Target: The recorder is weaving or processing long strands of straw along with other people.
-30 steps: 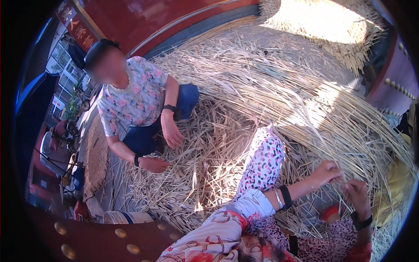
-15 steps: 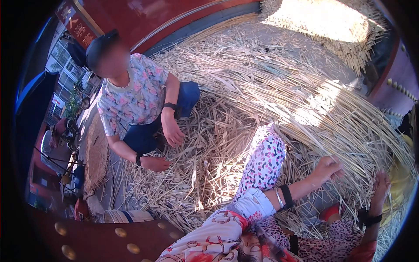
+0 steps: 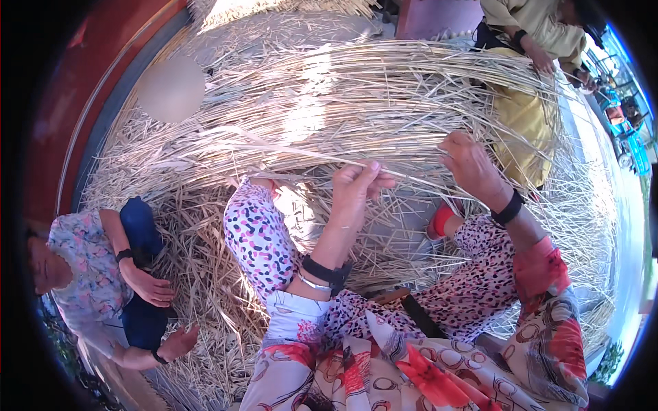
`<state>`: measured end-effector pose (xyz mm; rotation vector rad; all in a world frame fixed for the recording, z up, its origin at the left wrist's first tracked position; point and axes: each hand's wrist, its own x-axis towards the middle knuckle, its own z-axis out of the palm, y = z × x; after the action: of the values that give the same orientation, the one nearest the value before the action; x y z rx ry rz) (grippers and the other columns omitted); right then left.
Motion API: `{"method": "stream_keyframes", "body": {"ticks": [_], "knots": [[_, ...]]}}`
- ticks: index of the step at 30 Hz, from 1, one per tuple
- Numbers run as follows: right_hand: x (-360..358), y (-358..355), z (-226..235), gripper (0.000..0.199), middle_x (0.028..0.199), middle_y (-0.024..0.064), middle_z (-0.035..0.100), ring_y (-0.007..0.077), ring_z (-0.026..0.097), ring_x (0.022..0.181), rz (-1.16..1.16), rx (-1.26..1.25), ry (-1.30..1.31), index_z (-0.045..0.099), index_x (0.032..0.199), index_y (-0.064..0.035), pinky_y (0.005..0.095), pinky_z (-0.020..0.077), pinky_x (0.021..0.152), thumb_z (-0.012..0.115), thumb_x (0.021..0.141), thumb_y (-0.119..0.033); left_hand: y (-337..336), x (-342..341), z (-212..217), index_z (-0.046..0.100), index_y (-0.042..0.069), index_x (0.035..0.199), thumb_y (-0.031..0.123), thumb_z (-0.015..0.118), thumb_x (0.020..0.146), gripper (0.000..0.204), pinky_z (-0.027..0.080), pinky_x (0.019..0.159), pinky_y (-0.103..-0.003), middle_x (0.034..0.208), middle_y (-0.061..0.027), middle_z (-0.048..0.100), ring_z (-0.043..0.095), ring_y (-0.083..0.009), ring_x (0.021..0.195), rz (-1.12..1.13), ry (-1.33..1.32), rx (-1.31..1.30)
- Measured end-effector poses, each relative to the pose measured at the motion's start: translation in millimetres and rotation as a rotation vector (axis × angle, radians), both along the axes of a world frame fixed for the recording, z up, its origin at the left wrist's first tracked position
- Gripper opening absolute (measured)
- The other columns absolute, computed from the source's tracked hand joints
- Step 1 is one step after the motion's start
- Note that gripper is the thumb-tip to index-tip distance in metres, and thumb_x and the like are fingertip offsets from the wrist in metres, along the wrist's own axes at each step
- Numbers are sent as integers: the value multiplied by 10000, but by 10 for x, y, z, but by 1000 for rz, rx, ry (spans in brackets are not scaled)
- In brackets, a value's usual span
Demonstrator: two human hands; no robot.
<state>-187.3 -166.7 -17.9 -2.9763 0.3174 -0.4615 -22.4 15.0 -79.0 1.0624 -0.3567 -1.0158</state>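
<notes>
In front of my knees, my left hand [image 3: 356,190] pinches a pale reed stalk [image 3: 322,156] between thumb and fingers. The stalk slants from a leafy end at the upper left down past my hand to the right. My right hand [image 3: 474,171] is raised beside it with its fingertips pressed together; whatever they hold is too small to make out. Under and beyond both hands spreads a thick layer of long dry reed stalks [image 3: 384,92], lying mostly side by side.
A co-worker in a flowered shirt [image 3: 89,274] squats at the left, hands over loose straw. Another in a beige top [image 3: 548,34] handles stalks at the far right. A red wall [image 3: 110,89] bounds the left. A straw bundle [image 3: 274,10] lies at the back.
My view has swung to the right, so the flowered-shirt co-worker sits at the lower left and the beige-topped one shows. My left hand now has a stalk across it.
</notes>
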Motion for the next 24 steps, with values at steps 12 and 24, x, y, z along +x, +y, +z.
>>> {"method": "stream_keyframes", "body": {"ticks": [12,24], "knots": [[-75,-136,67,221,547,-17,460,53,413,505,1,980,230,634,789,13,229,338,464,503,909,-118,66,267,63,583,67,879,137,594,892,72,471,524,-217,871,-134,693,682,-163,748,124,99,-207],[134,492,294,65,664,36,538,115,465,545,-130,1039,109,583,748,-18,267,371,508,592,810,-33,-10,-62,-85,604,0,903,159,536,903,173,391,408,-184,720,-79,663,644,-115,589,71,4,-147]]}}
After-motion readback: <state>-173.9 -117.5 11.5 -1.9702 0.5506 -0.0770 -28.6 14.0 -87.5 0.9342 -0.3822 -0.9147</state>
